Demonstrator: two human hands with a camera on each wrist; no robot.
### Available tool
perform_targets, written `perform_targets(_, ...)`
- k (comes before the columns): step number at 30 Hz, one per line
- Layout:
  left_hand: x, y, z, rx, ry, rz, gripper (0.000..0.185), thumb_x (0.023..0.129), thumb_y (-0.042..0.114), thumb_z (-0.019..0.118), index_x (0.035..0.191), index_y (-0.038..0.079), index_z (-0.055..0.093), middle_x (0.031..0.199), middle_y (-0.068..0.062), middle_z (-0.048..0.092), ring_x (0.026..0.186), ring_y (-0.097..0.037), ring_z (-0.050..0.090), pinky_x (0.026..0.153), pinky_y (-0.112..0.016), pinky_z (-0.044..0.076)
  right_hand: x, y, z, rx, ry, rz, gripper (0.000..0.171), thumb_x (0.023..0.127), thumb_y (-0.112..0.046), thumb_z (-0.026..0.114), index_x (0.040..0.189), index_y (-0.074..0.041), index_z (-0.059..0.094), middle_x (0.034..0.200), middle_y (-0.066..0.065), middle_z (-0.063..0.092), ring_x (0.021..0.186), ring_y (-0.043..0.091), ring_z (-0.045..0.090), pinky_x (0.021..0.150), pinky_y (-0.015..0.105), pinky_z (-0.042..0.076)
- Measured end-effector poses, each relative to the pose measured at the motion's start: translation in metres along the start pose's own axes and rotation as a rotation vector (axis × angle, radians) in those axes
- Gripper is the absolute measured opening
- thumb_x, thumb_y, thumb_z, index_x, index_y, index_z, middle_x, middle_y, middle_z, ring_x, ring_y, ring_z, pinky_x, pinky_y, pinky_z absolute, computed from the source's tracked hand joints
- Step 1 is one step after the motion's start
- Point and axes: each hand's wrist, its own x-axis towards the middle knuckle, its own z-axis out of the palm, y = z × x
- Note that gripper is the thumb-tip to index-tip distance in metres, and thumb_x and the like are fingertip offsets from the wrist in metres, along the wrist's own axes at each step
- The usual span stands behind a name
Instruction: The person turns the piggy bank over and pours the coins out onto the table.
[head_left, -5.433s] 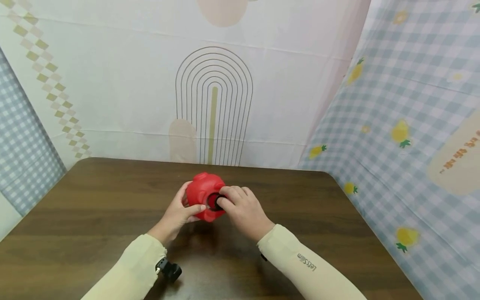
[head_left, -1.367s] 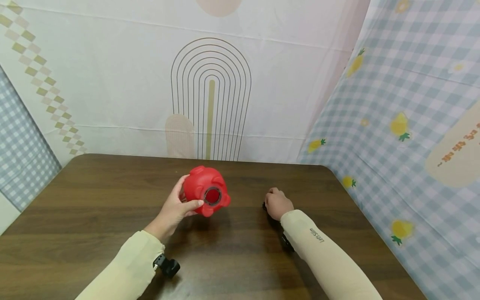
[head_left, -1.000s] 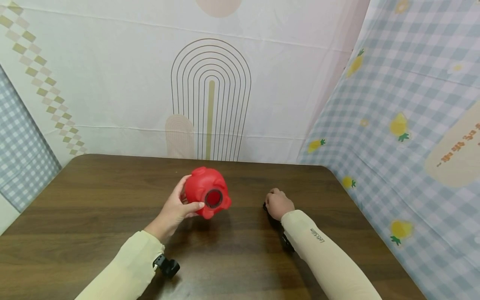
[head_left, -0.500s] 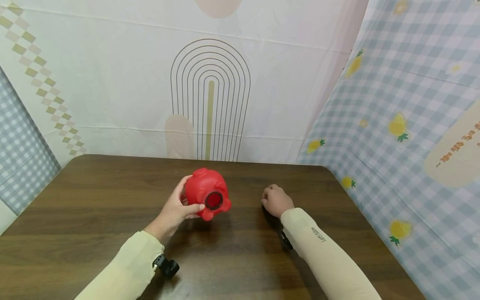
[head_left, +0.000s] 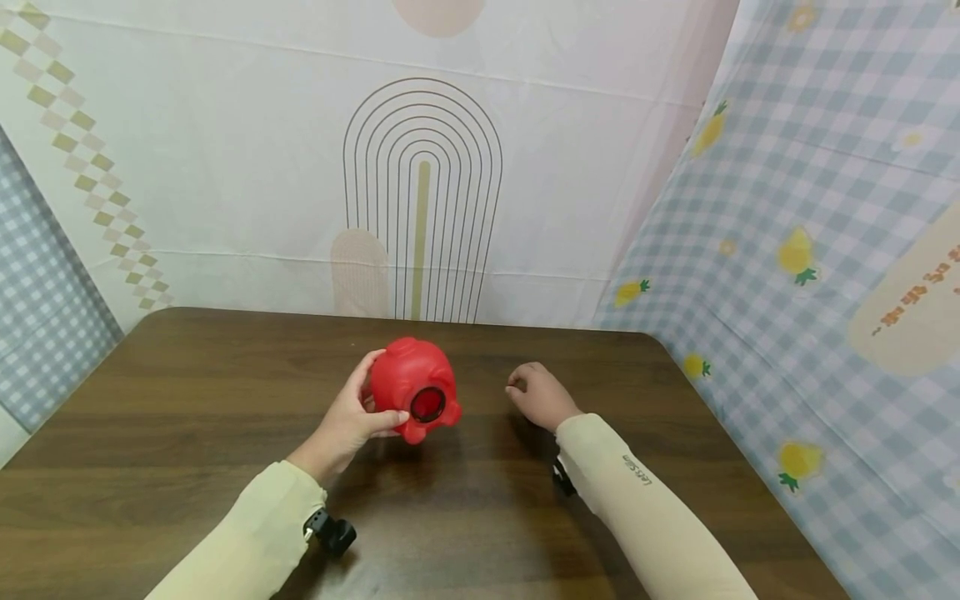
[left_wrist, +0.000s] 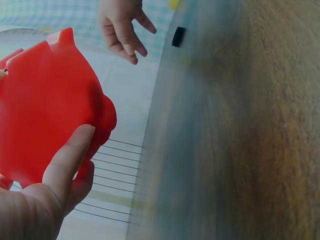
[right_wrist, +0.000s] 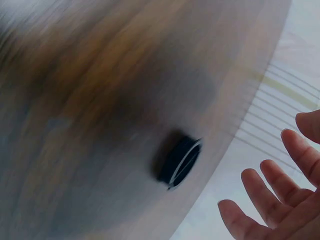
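My left hand [head_left: 365, 410] grips a red piggy bank [head_left: 408, 379] just above the dark wooden table [head_left: 187, 400], thumb on its near side. The bank is tipped so that its round open hole [head_left: 428, 404] faces me. In the left wrist view the bank [left_wrist: 47, 105] fills the left side, with my thumb [left_wrist: 67, 162] across it. My right hand [head_left: 534, 393] hovers to the right of the bank and holds nothing, its fingers [right_wrist: 272, 192] loosely spread. A small black plug [right_wrist: 179, 160] lies on the table below that hand, also visible as the plug [left_wrist: 177, 36] in the left wrist view.
Patterned cloth walls stand behind the table [head_left: 420, 192] and along its right side [head_left: 810, 275]. The table's far edge runs just beyond the bank.
My right hand has let go of the black plug on the table and risen a little up and to the left. The left hand keeps the bank in nearly the same place.
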Motion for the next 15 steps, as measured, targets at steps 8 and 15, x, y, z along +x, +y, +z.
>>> perform_targets(8,0.0,0.0,-0.001,0.042,0.005,0.018,0.088,0.079,-0.003,0.071,0.149,0.022,0.024,0.144,-0.014,0.035,0.122,-0.038,0.042,0.08,-0.039,0.056,0.002,-0.011,0.001,0.152,-0.025,-0.015,0.017,0.095,-0.018,0.06,0.106,-0.006,0.065,0.116,0.013,0.059,0.102,0.027,0.059,0.086,0.044,0.049)
perform_targets(15,0.0,-0.002,-0.004,0.126,0.003,0.063,0.087,0.077,-0.001,0.074,0.147,0.019,0.027,0.143,-0.013,0.039,0.125,-0.037,0.041,0.089,-0.038,0.052,0.003,-0.021,0.003,0.233,-0.037,0.006,0.021,0.095,-0.021,0.06,0.11,-0.007,0.064,0.114,0.009,0.063,0.107,0.027,0.059,0.09,0.044,0.049)
